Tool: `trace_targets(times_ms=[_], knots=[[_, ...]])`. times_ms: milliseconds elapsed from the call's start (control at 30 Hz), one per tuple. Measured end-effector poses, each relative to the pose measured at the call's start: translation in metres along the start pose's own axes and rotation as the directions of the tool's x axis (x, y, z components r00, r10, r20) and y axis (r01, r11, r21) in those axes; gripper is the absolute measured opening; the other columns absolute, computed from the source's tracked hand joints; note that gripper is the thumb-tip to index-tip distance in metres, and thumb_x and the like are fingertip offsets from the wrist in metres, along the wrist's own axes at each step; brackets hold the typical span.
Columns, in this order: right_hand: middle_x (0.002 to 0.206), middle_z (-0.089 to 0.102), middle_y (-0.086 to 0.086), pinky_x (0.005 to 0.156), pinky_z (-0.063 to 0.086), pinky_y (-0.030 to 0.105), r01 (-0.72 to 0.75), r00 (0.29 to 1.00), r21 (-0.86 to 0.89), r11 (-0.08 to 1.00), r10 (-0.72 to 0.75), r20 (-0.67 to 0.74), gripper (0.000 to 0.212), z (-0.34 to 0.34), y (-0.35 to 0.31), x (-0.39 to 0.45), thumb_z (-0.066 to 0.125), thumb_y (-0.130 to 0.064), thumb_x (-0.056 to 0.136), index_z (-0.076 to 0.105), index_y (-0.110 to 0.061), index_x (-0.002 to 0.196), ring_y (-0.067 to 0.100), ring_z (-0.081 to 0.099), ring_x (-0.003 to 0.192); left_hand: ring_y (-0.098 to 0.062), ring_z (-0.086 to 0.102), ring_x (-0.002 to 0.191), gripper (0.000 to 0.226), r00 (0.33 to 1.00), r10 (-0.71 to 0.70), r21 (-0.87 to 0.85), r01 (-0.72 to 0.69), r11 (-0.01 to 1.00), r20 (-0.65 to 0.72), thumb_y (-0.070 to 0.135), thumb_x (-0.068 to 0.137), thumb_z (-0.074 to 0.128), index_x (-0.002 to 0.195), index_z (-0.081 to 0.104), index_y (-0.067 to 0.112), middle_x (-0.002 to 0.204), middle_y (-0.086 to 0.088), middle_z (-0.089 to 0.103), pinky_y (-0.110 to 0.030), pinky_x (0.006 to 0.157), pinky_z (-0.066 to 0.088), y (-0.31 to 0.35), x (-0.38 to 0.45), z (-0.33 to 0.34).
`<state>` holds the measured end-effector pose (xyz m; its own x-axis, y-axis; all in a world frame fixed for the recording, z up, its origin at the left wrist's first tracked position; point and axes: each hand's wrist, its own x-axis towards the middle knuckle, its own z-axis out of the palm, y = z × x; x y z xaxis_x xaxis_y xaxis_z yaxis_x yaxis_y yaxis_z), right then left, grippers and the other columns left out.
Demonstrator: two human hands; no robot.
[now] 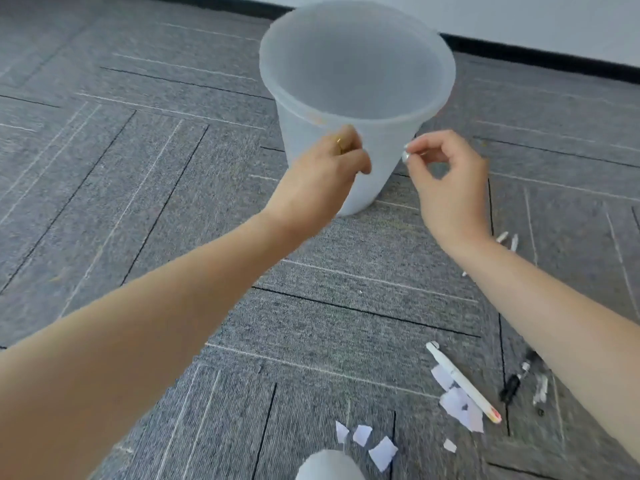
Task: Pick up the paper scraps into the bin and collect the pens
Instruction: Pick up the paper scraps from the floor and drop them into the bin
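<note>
Though blurred, translucent white bin (pixel 356 109)

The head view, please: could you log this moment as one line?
left hand: at bin wall | right hand: curled beside bin | paper scraps, white pen: on carpet

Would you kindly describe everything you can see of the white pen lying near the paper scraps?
The white pen is slim, seemingly plastic, with a clip at its upper left end and an orange-red patterned tip at its lower right end. It lies flat and diagonal on the grey carpet, at the lower right, partly on top of torn paper scraps. Neither hand touches it; the right forearm passes just beside it.
</note>
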<state>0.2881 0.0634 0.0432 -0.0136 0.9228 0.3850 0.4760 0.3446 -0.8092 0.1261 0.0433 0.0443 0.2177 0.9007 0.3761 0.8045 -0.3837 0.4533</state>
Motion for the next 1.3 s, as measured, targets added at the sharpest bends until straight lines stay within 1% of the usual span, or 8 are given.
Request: trace_targets(times_ms=[133, 233, 333, 500, 600, 733, 1033, 1300], knots=[[0.078, 0.06, -0.013, 0.07, 0.043, 0.012, -0.149, 0.895, -0.191, 0.97, 0.214, 0.391, 0.01, -0.009, 0.013, -0.059, 0.062, -0.01, 0.084, 0.061, -0.02, 0.084, 0.002, 0.057, 0.075, -0.029, 0.061, 0.08, 0.017, 0.946, 0.033, -0.046, -0.019, 0.999, 0.323, 0.001, 0.085, 0.055, 0.093, 0.069, 0.006, 0.094, -0.011, 0.062, -0.038, 0.07, 0.053, -0.007, -0.099, 0.029], [0.082, 0.057, -0.015, 0.068, 0.042, 0.022, 0.235, 0.416, -0.508, 0.829, 0.387, 0.823, 0.013, -0.022, 0.027, -0.089, 0.06, -0.018, 0.086, 0.062, -0.024, 0.097, 0.009, 0.057, 0.083, -0.019, 0.057, 0.097, 0.026, 0.777, 0.026, -0.012, -0.024, 1.0, 0.629, 0.019, 0.094, 0.043, 0.111, 0.062, 0.016, 0.109, -0.002, 0.058, -0.037, 0.09, 0.049, -0.006, -0.177, 0.041], [0.1, 0.061, -0.01, 0.07, 0.036, 0.02, 0.575, 0.071, -0.488, 0.656, 0.555, 0.829, 0.026, -0.027, 0.035, -0.108, 0.056, -0.022, 0.088, 0.059, -0.023, 0.114, 0.01, 0.055, 0.092, -0.011, 0.046, 0.119, 0.035, 0.546, 0.01, 0.018, -0.046, 0.999, 0.837, 0.032, 0.096, 0.04, 0.13, 0.044, 0.026, 0.133, 0.005, 0.043, -0.03, 0.109, 0.034, -0.004, -0.244, 0.049], [0.106, 0.057, -0.006, 0.071, 0.037, 0.025, 0.417, 0.174, -0.521, 0.745, 0.497, 0.85, 0.029, -0.028, 0.055, -0.169, 0.059, -0.033, 0.087, 0.056, -0.022, 0.113, 0.01, 0.05, 0.086, -0.024, 0.042, 0.126, 0.059, 0.287, -0.118, 0.153, -0.103, 0.983, 0.951, 0.048, 0.088, 0.049, 0.133, 0.016, 0.03, 0.146, -0.004, 0.026, -0.038, 0.101, 0.038, 0.004, -0.329, 0.047], [0.111, 0.052, -0.008, 0.069, 0.038, 0.028, 0.294, 0.288, -0.527, 0.798, 0.452, 0.845, 0.034, -0.031, 0.063, -0.228, 0.06, -0.038, 0.085, 0.052, -0.025, 0.115, 0.013, 0.055, 0.09, -0.017, 0.065, 0.092, 0.051, 0.366, -0.117, 0.17, -0.117, 0.978, 0.923, 0.05, 0.078, 0.054, 0.12, 0.037, 0.027, 0.123, -0.002, 0.05, -0.027, 0.07, 0.053, 0.002, -0.347, 0.044], [0.111, 0.048, -0.01, 0.068, 0.036, 0.028, 0.115, 0.436, -0.607, 0.787, 0.509, 0.742, 0.036, -0.035, 0.075, -0.284, 0.062, -0.035, 0.083, 0.049, -0.025, 0.115, 0.014, 0.054, 0.087, -0.014, 0.048, 0.113, 0.047, 0.282, -0.01, 0.022, -0.038, 0.999, 0.959, 0.045, 0.088, 0.022, 0.125, 0.04, 0.023, 0.13, 0.001, 0.041, -0.03, 0.096, 0.043, -0.01, -0.358, 0.044], [0.078, 0.051, -0.01, 0.058, 0.037, 0.028, 0.029, 0.37, -0.623, 0.781, 0.571, 0.733, 0.015, -0.035, 0.083, -0.294, 0.056, -0.031, 0.089, 0.06, -0.021, 0.079, 0.018, 0.053, 0.07, -0.006, 0.048, 0.111, 0.017, 0.65, -0.028, -0.054, 0.107, 0.993, 0.759, 0.033, 0.091, 0.05, 0.101, 0.061, 0.023, 0.123, 0.01, 0.048, -0.025, 0.107, 0.034, 0.009, -0.305, 0.075], [0.09, 0.052, -0.003, 0.072, 0.041, 0.035, -0.322, 0.44, -0.632, 0.705, 0.702, 0.559, 0.011, -0.049, 0.083, -0.261, 0.059, -0.023, 0.087, 0.065, -0.016, 0.081, 0.029, 0.057, 0.083, -0.019, 0.052, 0.109, 0.023, 0.641, 0.057, -0.005, -0.082, 0.997, 0.766, 0.004, 0.088, 0.055, 0.109, 0.057, 0.013, 0.127, -0.005, 0.05, -0.032, 0.101, 0.043, 0.034, -0.268, 0.117]])
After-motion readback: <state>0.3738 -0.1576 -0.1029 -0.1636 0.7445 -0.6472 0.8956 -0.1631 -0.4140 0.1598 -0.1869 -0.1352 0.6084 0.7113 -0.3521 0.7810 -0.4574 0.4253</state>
